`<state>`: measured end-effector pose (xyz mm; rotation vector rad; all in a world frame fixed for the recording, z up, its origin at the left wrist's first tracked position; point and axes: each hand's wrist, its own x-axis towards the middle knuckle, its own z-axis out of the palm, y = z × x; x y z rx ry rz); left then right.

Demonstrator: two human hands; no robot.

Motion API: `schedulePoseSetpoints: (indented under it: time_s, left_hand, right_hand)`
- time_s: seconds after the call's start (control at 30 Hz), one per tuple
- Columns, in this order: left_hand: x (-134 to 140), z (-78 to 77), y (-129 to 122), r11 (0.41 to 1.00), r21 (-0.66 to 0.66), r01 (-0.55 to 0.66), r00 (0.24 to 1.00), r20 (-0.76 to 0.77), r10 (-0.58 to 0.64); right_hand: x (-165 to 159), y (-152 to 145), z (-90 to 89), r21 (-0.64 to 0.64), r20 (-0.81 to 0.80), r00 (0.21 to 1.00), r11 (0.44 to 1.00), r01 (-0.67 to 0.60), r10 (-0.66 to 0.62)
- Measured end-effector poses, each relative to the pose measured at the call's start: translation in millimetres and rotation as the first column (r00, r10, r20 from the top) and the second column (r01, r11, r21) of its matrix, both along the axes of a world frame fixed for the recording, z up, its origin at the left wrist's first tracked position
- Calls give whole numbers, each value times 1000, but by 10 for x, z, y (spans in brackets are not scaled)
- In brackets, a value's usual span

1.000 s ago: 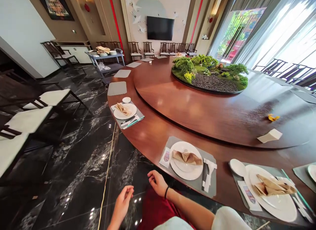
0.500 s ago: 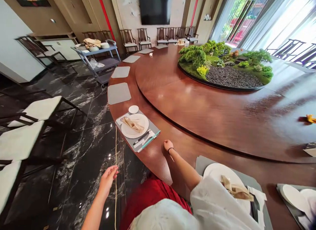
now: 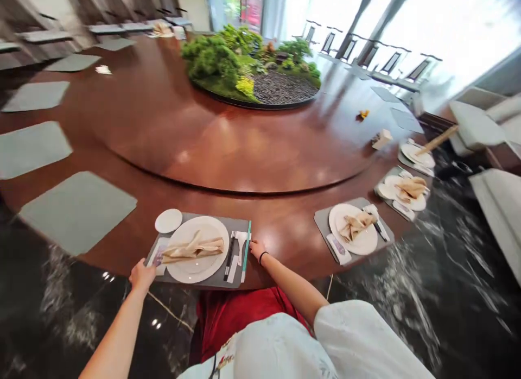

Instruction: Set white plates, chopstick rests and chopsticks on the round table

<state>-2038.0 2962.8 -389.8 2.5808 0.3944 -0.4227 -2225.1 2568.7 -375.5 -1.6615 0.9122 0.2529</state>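
Directly before me a grey placemat (image 3: pixel 235 222) lies at the table's edge. On it sit a large white plate (image 3: pixel 211 262) with a folded beige napkin (image 3: pixel 197 248), a small white dish (image 3: pixel 168 220) and a printed packet (image 3: pixel 159 253). To the plate's right lie black chopsticks (image 3: pixel 229 255), a white spoon (image 3: pixel 240 246) and a teal-edged strip (image 3: pixel 246 251). My left hand (image 3: pixel 142 275) is closed on the mat's left edge beside the packet. My right hand (image 3: pixel 257 250) has its fingers curled at the right edge, beside the teal strip; the fingertips are partly hidden.
The round wooden table (image 3: pixel 285 221) carries a raised turntable (image 3: pixel 195 156) with a miniature garden (image 3: pixel 252 69). Bare placemats (image 3: pixel 79 210) lie to the left. Another place setting (image 3: pixel 354 229) is on the right, with more beyond. White-seated chairs (image 3: pixel 488 205) stand on the dark marble floor at right.
My view has swung right, and I now face the setting. Both hands, apart from it before, have come to opposite edges of its placemat.
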Motion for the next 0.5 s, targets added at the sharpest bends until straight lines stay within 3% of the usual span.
schedulePoseSetpoints:
  time_s: [0.1, 0.23, 0.37, 0.5]
  left_hand:
    - [369, -92, 89, 988, 67, 140, 986, -103, -132]
    - [663, -183, 240, 963, 85, 256, 954, -184, -238]
    - [900, -248, 393, 943, 12, 333, 905, -286, -315]
    - [961, -222, 436, 897, -62, 438, 839, -330, -433]
  right_hand:
    - [38, 138, 37, -31, -59, 985, 986, 163, -164]
    - [92, 201, 24, -67, -134, 954, 963, 261, -268]
    - [123, 108, -41, -101, -217, 936, 960, 261, -277]
    - [115, 0, -75, -124, -282, 934, 974, 191, -219]
